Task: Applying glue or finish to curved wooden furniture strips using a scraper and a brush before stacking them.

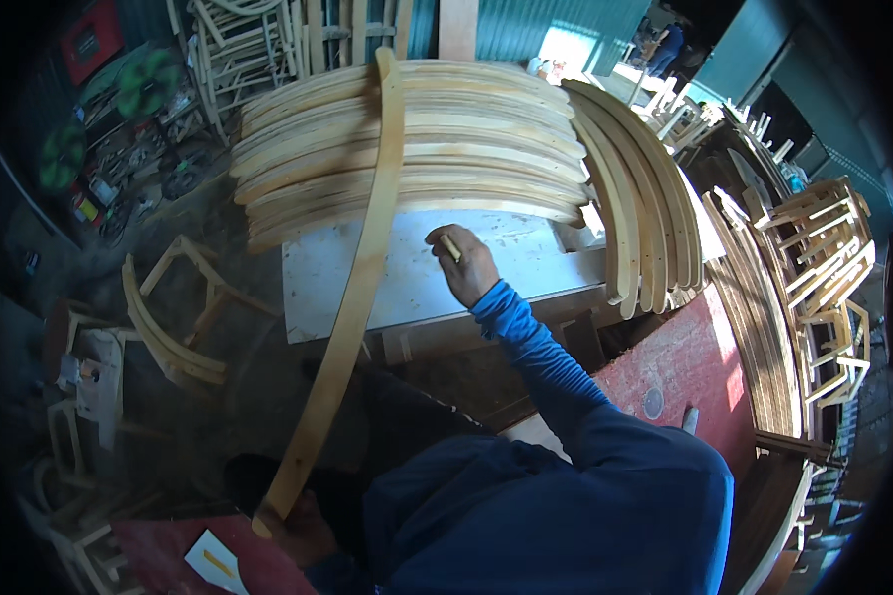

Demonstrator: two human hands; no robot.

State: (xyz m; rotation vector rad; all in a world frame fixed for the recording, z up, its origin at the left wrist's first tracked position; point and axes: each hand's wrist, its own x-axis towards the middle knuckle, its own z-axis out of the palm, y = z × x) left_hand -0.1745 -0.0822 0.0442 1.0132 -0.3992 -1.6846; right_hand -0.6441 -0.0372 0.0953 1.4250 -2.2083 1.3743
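Observation:
A long, curved wooden slat (367, 248) runs from the lower left up to the far stack, its far end lying over the stack's top edge. My left hand (303, 535), partly in shadow, is closed round its near end. Over the white worktop (427, 283) is my right hand (469, 270), its fingers curled round a short pale wooden stick (450, 248). Beyond that hand lies a wide stack of similar curved slats (486, 149). More curved slats with small holes (645, 188) lie in a row to the right.
A red board (680, 372) is at my right, with long wooden strips (754, 307) beyond it. Wooden frames (833, 268) are piled at the far right. On the left are a wooden frame (203, 288) and a green fan (149, 82). Another person (668, 48) stands far back.

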